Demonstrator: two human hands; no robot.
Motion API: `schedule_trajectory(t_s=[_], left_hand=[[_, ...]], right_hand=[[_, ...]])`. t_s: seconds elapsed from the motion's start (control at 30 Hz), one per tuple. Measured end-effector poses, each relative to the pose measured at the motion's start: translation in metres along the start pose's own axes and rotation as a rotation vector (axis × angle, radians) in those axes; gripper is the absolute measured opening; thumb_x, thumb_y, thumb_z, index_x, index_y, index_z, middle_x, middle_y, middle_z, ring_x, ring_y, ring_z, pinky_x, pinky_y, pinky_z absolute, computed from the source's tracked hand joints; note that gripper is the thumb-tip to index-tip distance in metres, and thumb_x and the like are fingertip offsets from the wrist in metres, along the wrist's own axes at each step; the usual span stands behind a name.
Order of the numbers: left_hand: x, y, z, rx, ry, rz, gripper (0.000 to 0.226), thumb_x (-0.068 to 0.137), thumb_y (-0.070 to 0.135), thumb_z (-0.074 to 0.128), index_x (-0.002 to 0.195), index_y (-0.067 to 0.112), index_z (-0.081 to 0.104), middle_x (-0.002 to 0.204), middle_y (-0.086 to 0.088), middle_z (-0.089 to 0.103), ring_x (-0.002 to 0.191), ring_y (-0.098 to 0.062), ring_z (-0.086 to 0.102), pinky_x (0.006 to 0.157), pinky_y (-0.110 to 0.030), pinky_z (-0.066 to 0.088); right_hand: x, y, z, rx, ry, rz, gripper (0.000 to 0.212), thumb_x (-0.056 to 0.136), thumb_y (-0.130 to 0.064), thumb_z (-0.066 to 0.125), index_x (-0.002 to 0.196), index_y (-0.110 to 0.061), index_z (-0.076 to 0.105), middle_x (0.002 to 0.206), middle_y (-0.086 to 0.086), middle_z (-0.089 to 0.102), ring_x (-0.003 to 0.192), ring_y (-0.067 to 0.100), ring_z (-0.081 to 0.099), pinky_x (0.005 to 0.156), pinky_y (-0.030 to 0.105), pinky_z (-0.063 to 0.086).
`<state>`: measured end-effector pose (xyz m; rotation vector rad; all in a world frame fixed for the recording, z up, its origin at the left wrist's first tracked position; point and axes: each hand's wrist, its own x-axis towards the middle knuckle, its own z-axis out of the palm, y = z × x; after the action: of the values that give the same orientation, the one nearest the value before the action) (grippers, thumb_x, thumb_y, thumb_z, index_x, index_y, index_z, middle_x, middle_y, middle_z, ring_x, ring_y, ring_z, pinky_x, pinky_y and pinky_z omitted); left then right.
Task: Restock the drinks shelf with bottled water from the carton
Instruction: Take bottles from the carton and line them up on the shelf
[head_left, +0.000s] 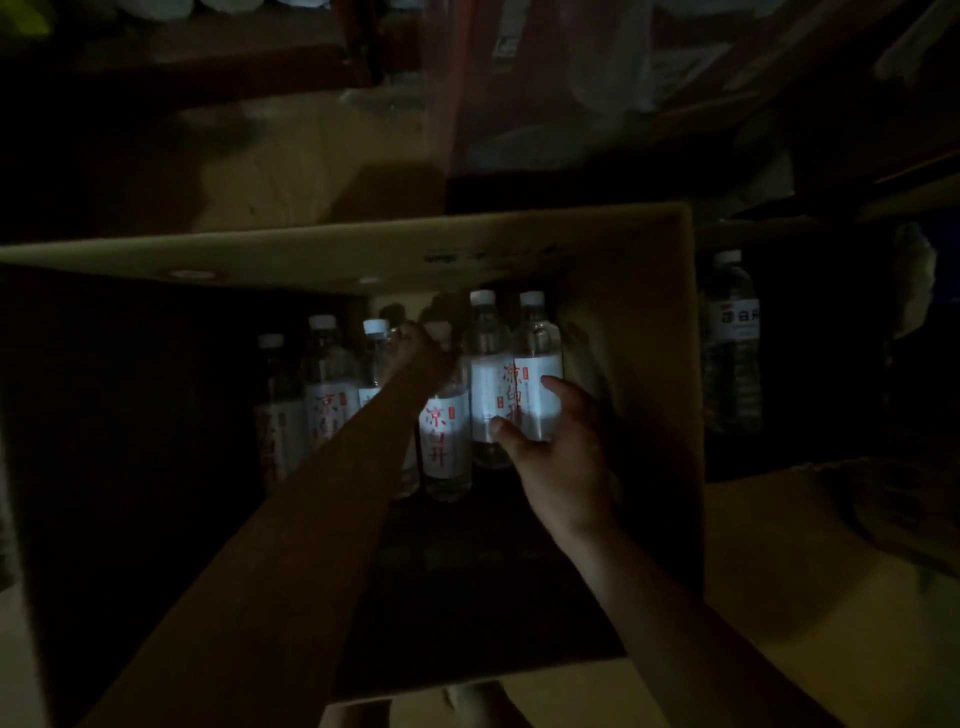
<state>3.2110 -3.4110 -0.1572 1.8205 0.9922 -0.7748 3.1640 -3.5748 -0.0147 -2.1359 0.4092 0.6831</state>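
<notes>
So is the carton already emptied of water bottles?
No: several white-capped water bottles stand inside the carton, and the right hand holds one.

Head camera looks steeply down, close, into the open carton (649, 291).

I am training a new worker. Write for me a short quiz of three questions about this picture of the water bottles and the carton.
1. True or false: both hands reach inside the carton.
2. The right hand grips which bottle? A) the rightmost bottle in the carton B) the bottle outside the carton C) none
3. Fill in: the left hand is at the ____ of a bottle, near the white cap.

Key: 1 true; 2 A; 3 neck
</notes>
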Motion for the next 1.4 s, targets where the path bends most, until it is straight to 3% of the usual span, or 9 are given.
schedule_trajectory(t_s=[0.2,0.4,0.57,0.73,0.93,1.03,1.13,1.27,1.4], left_hand=[[-0.087,-0.015,-0.028,-0.081,-0.026,0.288,0.056,0.066,0.040,0.076,0.109,0.013,0.054,0.096,0.001,0.063,0.092,-0.021,0.063,0.080,-0.036,0.053],[-0.174,0.007,-0.081,-0.095,0.028,0.375,0.040,0.070,0.022,0.083,0.105,0.013,0.066,0.098,0.002,0.071,0.093,-0.014,0.068,0.076,-0.027,0.056],[-0.247,0.073,-0.135,-0.112,-0.017,0.520,0.035,0.067,0.023,0.085,0.097,0.018,0.069,0.097,0.007,0.073,0.092,-0.009,0.069,0.083,-0.037,0.057],[-0.324,0.167,-0.193,-0.249,-0.079,0.584,0.038,0.064,0.024,0.086,0.097,0.013,0.069,0.093,0.001,0.074,0.085,-0.011,0.071,0.070,-0.026,0.057],[-0.423,0.269,-0.241,-0.374,-0.122,0.598,0.058,0.050,0.027,0.094,0.096,0.002,0.069,0.085,-0.008,0.075,0.081,-0.023,0.073,0.078,-0.040,0.059],[-0.492,0.312,-0.262,-0.331,-0.096,0.654,0.031,0.058,0.026,0.090,0.077,0.011,0.072,0.072,-0.001,0.074,0.069,-0.014,0.071,0.070,-0.031,0.059],[-0.564,0.351,-0.282,-0.279,-0.080,0.730,0.038,0.056,0.038,0.089,0.074,0.009,0.075,0.079,-0.006,0.075,0.079,-0.020,0.072,0.077,-0.038,0.059],[-0.648,0.393,-0.299,-0.235,-0.167,0.851,0.023,0.069,0.033,0.083,0.079,0.014,0.076,0.077,0.001,0.074,0.080,-0.015,0.069,0.087,-0.038,0.054],[-0.719,0.425,-0.296,-0.078,-0.409,0.956,0.035,0.075,0.033,0.077,0.109,0.027,0.068,0.107,0.006,0.072,0.103,-0.014,0.067,0.096,-0.040,0.050]], right_hand=[[-0.015,-0.017,-0.014,-0.066,-0.118,-0.086,0.079,0.073,-0.032,0.080,0.141,-0.025,0.039,0.139,-0.005,0.045,0.129,0.012,0.043,0.107,0.036,0.042],[-0.031,-0.047,-0.041,-0.224,-0.546,-0.042,0.118,0.059,-0.036,0.088,0.151,-0.032,0.014,0.153,-0.006,0.031,0.137,0.014,0.035,0.112,0.041,0.034],[-0.059,-0.091,-0.078,-0.190,-0.656,0.007,0.123,0.056,-0.031,0.091,0.149,-0.038,0.011,0.154,-0.006,0.029,0.139,0.016,0.034,0.112,0.040,0.033],[-0.106,-0.155,-0.127,0.019,-0.580,-0.024,0.103,0.056,-0.026,0.091,0.140,-0.031,0.031,0.132,-0.010,0.052,0.120,0.012,0.051,0.096,0.032,0.047],[-0.173,-0.240,-0.207,0.204,-0.388,-0.110,0.075,0.059,-0.014,0.090,0.123,-0.021,0.050,0.113,-0.005,0.064,0.100,0.009,0.063,0.071,0.020,0.052],[-0.212,-0.280,-0.240,0.281,-0.315,-0.150,0.099,0.039,-0.038,0.096,0.126,-0.019,0.052,0.120,-0.002,0.065,0.106,0.015,0.064,0.080,0.034,0.058],[-0.255,-0.317,-0.279,0.314,-0.219,-0.245,0.101,0.033,-0.050,0.094,0.121,-0.020,0.056,0.117,-0.002,0.068,0.106,0.016,0.066,0.089,0.045,0.055],[-0.317,-0.358,-0.343,0.329,-0.079,-0.321,0.069,0.053,-0.026,0.092,0.115,-0.019,0.061,0.105,-0.008,0.070,0.097,0.008,0.068,0.086,0.035,0.057],[-0.368,-0.377,-0.407,0.322,0.039,-0.395,0.056,0.060,-0.020,0.090,0.108,-0.021,0.062,0.098,-0.013,0.069,0.089,-0.001,0.066,0.080,0.022,0.056]])
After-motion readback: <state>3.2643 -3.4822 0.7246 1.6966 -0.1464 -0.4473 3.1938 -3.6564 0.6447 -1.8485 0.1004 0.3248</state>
